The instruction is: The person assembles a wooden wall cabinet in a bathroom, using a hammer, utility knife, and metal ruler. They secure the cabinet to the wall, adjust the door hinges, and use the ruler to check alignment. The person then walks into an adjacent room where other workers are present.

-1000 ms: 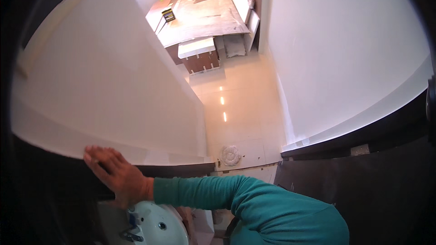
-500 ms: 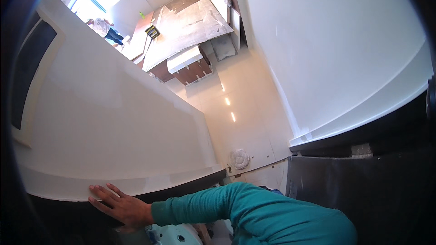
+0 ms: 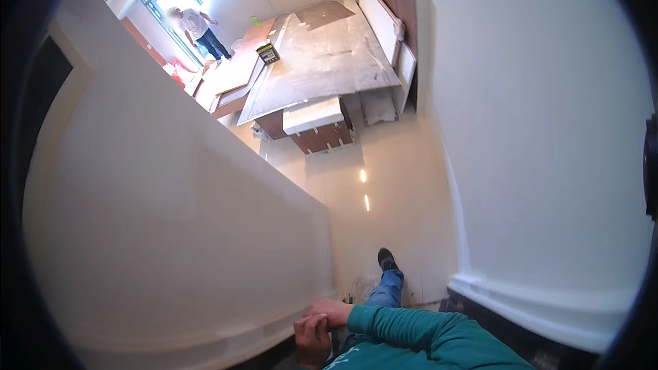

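Observation:
My two hands are together at the lower middle, beside the lower edge of a white wall [image 3: 205, 233]. My right hand [image 3: 332, 310], in a teal sleeve, reaches across from the right with its fingers bent down against my left hand. Just below it is my left hand [image 3: 312, 340], its fingers curled and partly in shadow. Both hands are closed; anything between them is hidden.
My foot in a dark shoe [image 3: 386, 259] is on the pale floor [image 3: 397, 192] of the passage. Another white wall [image 3: 534, 130] rises at right. Beyond stand a board-covered worktop [image 3: 329, 55], a black-and-yellow container [image 3: 268, 53] and, by the window, a person [image 3: 197, 27].
My right hand has left the wall's lower edge at left and come back to meet my left hand. A foot has come into view; the view has shifted, and the distant person stands more upright.

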{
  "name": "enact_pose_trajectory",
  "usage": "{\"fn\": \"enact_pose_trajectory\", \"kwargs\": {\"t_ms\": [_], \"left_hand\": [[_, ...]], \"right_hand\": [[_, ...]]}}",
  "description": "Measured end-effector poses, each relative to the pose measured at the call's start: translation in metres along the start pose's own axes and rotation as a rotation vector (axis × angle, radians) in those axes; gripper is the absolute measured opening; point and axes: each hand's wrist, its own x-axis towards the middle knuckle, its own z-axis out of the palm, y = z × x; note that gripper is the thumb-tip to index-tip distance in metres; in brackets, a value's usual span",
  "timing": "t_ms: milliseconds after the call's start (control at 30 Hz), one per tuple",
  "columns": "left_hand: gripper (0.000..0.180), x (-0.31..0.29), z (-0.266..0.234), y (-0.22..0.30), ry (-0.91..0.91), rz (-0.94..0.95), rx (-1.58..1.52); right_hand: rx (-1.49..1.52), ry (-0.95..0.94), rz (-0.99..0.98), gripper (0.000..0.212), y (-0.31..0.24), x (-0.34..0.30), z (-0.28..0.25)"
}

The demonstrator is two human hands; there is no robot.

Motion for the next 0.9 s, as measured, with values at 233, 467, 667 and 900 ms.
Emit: {"fn": "enact_pose_trajectory", "kwargs": {"t_ms": [233,467,667,900], "left_hand": [[0.006,0.154,0.049,-0.007,-0.07,-0.147,-0.081],[0.011,0.298,0.104,-0.048,-0.273,-0.459,-0.173],[0.018,0.267,0.194,-0.117,-0.298,-0.329,0.383],[0.022,0.304,0.233,-0.114,-0.574,-1.104,-0.184]], "right_hand": [[-0.305,0.092,1.217,0.016,0.209,-0.175,-0.184],[-0.256,0.387,1.371,0.053,0.208,-0.396,-0.292],[-0.368,-0.104,1.43,0.041,0.283,-0.473,-0.246],[0.103,0.408,1.343,0.042,0.359,-0.386,-0.401]]}}
